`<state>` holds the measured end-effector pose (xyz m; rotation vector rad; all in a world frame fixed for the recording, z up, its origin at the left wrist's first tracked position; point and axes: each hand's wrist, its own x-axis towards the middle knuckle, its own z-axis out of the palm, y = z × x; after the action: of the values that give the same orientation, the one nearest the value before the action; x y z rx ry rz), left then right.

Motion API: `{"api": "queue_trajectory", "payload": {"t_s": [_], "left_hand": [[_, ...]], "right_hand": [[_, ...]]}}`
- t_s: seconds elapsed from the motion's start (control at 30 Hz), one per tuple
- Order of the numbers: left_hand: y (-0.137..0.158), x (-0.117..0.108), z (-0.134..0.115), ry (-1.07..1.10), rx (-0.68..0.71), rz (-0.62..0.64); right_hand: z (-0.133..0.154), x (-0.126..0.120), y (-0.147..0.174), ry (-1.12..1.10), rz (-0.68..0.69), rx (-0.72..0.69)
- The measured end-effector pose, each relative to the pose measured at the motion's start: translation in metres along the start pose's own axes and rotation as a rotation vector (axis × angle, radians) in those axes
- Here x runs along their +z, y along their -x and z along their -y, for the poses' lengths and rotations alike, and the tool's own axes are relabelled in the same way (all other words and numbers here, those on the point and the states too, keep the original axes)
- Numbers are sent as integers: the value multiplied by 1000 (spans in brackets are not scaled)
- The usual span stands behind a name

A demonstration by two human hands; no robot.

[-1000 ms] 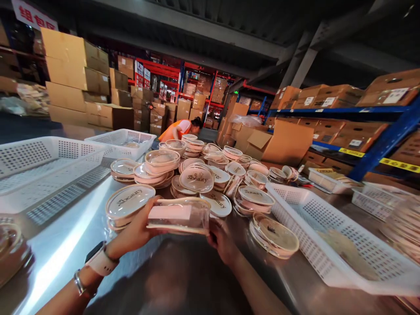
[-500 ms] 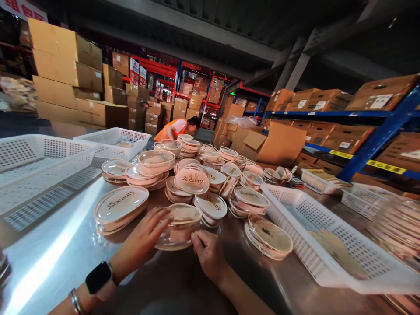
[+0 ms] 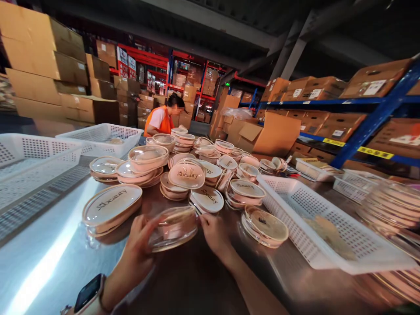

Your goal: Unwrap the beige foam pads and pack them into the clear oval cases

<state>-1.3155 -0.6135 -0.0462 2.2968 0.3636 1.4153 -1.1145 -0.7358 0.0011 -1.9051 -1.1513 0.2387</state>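
Note:
A clear-walled oval pouch (image 3: pixel 173 227) with pale pink inside is tilted just above the metal table in front of me. My left hand (image 3: pixel 141 240) grips its left end, thumb and fingers around the side. At its right end my right hand (image 3: pixel 215 232) has its fingers closed in a pinch on the edge; the exact part pinched is hidden. Behind lie many similar oval pouches, several lettered "beauty", such as a lettered pouch (image 3: pixel 113 203) to the left and another lettered pouch (image 3: pixel 207 199) beyond my hands. A pouch pair (image 3: pixel 265 225) lies to the right.
White perforated baskets stand on both sides: a left basket (image 3: pixel 39 142), a basket behind it (image 3: pixel 98 129), and a right basket (image 3: pixel 315 245) holding a beige item. Stacked pouches (image 3: pixel 387 201) are at far right. A person in an orange vest (image 3: pixel 159 120) bends beyond the pile.
The held pouch has tilted and shifted slightly left. My left fingers have gone from lying over its side to gripping it. The person behind has risen somewhat, and the view has shifted.

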Motion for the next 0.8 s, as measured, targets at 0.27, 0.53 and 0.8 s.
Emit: {"api": "queue_trajectory", "payload": {"t_s": [0.27, 0.53, 0.8], "left_hand": [[-18, -25, -12, 369, -157, -45], [-12, -14, -5, 726, -645, -53], [-18, -19, -19, 1102, -962, -238]], "right_hand": [[-10, -15, -9, -377, 421, 223], [-29, 11, -4, -393, 395, 290], [-37, 39, 14, -666, 724, 316]]}}
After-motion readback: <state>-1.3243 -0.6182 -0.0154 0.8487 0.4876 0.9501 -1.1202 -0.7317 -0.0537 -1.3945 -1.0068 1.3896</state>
